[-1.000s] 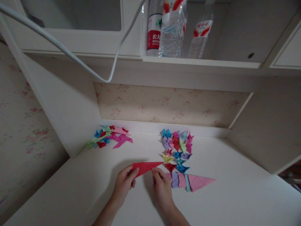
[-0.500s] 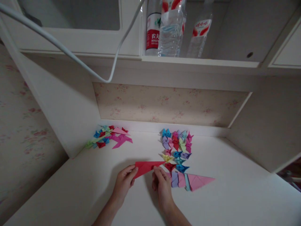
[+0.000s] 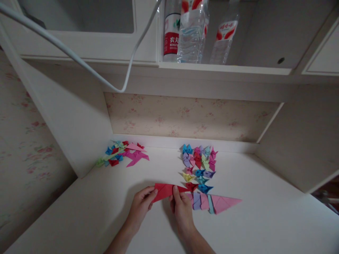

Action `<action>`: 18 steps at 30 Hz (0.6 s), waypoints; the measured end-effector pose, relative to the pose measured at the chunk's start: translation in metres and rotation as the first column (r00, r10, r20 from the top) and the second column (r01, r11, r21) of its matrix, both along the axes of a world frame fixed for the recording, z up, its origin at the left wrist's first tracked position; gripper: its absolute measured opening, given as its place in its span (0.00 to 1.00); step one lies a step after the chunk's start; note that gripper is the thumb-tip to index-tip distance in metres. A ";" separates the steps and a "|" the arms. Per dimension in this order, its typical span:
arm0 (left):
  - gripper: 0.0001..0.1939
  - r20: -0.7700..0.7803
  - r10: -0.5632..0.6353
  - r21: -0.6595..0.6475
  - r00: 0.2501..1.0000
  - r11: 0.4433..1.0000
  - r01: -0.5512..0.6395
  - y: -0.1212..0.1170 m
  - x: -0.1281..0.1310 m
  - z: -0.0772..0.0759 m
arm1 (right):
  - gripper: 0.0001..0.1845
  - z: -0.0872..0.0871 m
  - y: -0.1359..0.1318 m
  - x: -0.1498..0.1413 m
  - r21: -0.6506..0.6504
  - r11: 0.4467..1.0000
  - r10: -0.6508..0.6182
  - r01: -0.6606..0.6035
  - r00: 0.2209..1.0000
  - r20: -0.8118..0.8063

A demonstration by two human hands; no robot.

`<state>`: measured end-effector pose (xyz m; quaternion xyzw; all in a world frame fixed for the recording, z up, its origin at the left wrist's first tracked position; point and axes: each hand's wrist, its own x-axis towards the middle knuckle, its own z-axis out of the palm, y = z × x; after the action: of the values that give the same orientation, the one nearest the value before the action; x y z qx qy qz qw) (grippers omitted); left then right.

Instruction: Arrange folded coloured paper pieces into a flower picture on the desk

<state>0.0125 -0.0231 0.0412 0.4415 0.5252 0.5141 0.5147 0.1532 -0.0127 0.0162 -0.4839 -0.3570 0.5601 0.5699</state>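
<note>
A red folded paper [image 3: 163,192] was held over the white desk [image 3: 79,218], near and to the left of the front end of the block of folded figures [image 3: 197,160]. Its wide end was pinched by the left hand [image 3: 140,208]; its tapering part was clasped, thumb on top, by the right hand [image 3: 182,210] (the hands themselves were set apart). Just in front of the block, folded strips [image 3: 196,201] were laid beside a pink pointed piece [image 3: 225,203]. A paper heap [image 3: 135,156] was seen left of the block, and bottles [image 3: 192,38] were shelved above it.
</note>
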 end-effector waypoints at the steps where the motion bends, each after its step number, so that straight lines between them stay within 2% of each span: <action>1: 0.19 0.001 -0.001 0.000 1.000 1.000 0.001 0.000 0.000 0.000 | 0.28 -0.001 0.000 0.000 0.006 1.000 0.002 -0.002 1.000 -0.003; 7: 0.20 -0.011 0.057 -0.008 0.998 0.998 -0.057 0.004 -0.003 -0.009 | 0.27 0.006 0.001 -0.001 0.009 1.000 0.011 -0.010 0.991 -0.136; 11: 0.16 0.051 0.132 0.040 0.990 0.990 -0.134 0.004 -0.007 -0.009 | 0.27 0.012 0.000 -0.002 0.025 0.996 0.088 -0.085 0.974 -0.206; 13: 0.14 0.106 0.160 0.060 0.981 0.984 -0.167 0.003 -0.007 -0.002 | 0.27 0.010 -0.002 -0.004 0.028 0.990 0.139 -0.137 0.977 -0.164; 15: 0.13 0.114 0.148 0.071 0.982 0.985 -0.157 0.002 -0.001 0.013 | 0.27 0.006 -0.004 -0.005 0.049 0.978 0.204 -0.202 0.978 -0.046; 18: 0.12 0.002 -0.002 0.115 1.000 0.993 0.001 0.003 0.024 0.043 | 0.25 -0.002 -0.008 -0.007 0.130 0.950 0.254 -0.285 0.943 0.214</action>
<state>0.0363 -0.0203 0.0841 0.4703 0.4937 0.5437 0.4893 0.1464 -0.0207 0.0145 -0.4358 -0.5176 0.5526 0.4866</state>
